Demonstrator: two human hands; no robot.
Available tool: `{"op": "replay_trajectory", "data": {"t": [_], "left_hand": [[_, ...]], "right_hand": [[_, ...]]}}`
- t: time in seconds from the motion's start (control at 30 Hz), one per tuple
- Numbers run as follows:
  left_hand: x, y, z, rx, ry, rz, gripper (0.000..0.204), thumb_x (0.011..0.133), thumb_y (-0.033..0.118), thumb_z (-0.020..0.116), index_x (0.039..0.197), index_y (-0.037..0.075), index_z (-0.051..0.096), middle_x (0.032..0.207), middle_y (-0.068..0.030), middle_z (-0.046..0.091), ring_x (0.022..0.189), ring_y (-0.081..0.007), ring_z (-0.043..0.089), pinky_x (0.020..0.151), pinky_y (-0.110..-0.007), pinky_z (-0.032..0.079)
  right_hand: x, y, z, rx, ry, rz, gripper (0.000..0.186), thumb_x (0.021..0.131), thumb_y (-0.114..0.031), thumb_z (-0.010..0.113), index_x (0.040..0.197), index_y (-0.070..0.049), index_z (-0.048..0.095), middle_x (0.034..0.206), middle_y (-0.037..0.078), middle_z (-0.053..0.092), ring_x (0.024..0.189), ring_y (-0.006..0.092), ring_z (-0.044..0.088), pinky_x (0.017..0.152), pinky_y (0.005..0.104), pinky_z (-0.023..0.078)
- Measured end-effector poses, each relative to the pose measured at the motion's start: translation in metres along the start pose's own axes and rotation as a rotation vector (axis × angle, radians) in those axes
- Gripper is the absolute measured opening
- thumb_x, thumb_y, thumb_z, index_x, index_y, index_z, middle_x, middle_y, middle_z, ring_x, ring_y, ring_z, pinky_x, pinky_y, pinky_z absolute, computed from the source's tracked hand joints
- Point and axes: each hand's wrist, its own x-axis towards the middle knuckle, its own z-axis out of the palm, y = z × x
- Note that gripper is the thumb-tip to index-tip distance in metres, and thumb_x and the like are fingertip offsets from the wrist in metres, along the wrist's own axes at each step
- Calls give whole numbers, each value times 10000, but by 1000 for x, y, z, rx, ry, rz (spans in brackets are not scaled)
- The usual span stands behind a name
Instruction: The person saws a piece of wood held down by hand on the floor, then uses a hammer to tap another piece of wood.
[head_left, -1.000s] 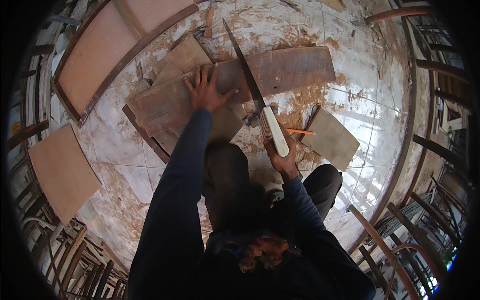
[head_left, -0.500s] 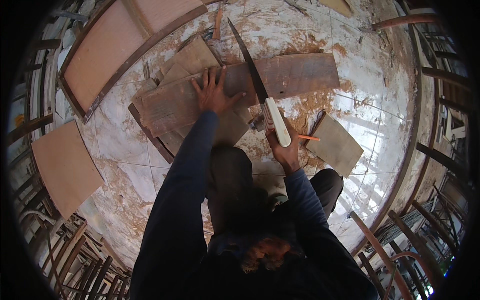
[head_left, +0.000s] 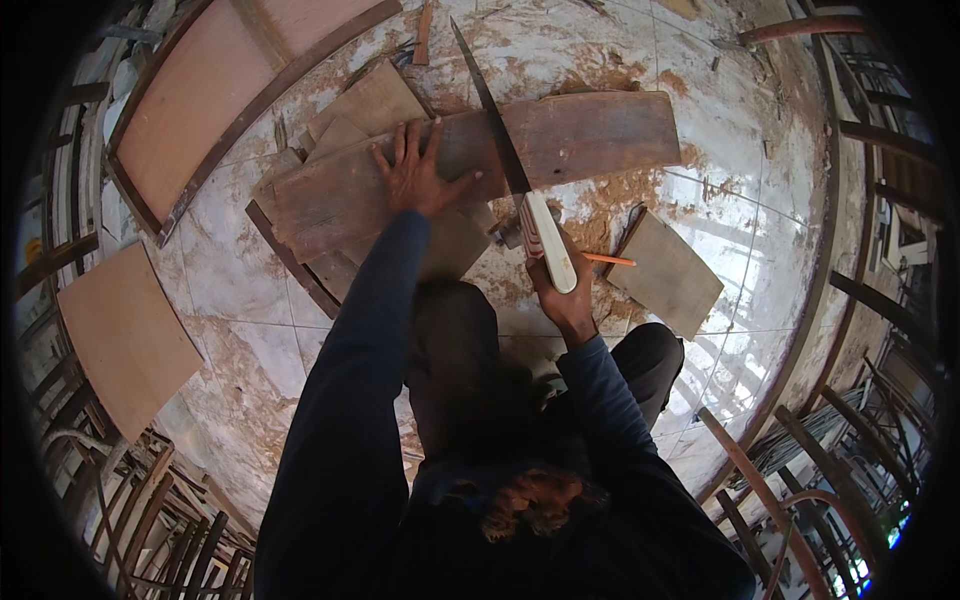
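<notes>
My left hand (head_left: 418,175) lies spread, pressing on a long weathered brown plank (head_left: 600,130) stacked over several thin boards (head_left: 370,95). My right hand (head_left: 560,290) grips the white handle of a handsaw (head_left: 505,140), whose dark blade crosses the plank just right of my left hand. An orange pencil (head_left: 610,259) sticks out beside my right hand, over a loose square board (head_left: 665,270); whether my hand holds it I cannot tell. A small metal object (head_left: 508,228), too hidden to name, sits under the plank's near edge, left of the saw handle.
A framed plywood panel (head_left: 185,110) lies at the upper left, a plywood sheet (head_left: 130,340) at the left. The tiled floor (head_left: 240,280) carries sawdust and scraps. Wooden lengths and sticks (head_left: 850,460) crowd both sides. My knees show below the work.
The whole view shifts slightly between frames. The saw has moved a little forward and back along its cut, while my left hand stays pressed on the plank.
</notes>
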Motion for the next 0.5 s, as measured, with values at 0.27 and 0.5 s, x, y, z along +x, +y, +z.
{"op": "replay_trajectory", "data": {"t": [0.27, 0.5], "left_hand": [[-11, -16, -4, -29, 64, 23, 1087, 706, 856, 574, 1563, 255, 282, 1601, -133, 268, 1501, -334, 173, 1163, -681, 10], [-12, -2, 2, 1, -15, -107, 1107, 698, 845, 596, 1573, 271, 235, 1613, -115, 246, 1513, -315, 134, 1177, -664, -5]], "right_hand": [[-144, -57, -36, -141, 91, 186, 509, 939, -324, 676, 1304, 18, 581, 1132, 157, 710, 1066, 189, 671, 909, 338, 524], [-32, 25, -6, -46, -65, -44, 566, 800, -16, 648, 1353, 25, 534, 1205, 204, 656, 1133, 256, 630, 971, 346, 472]]}}
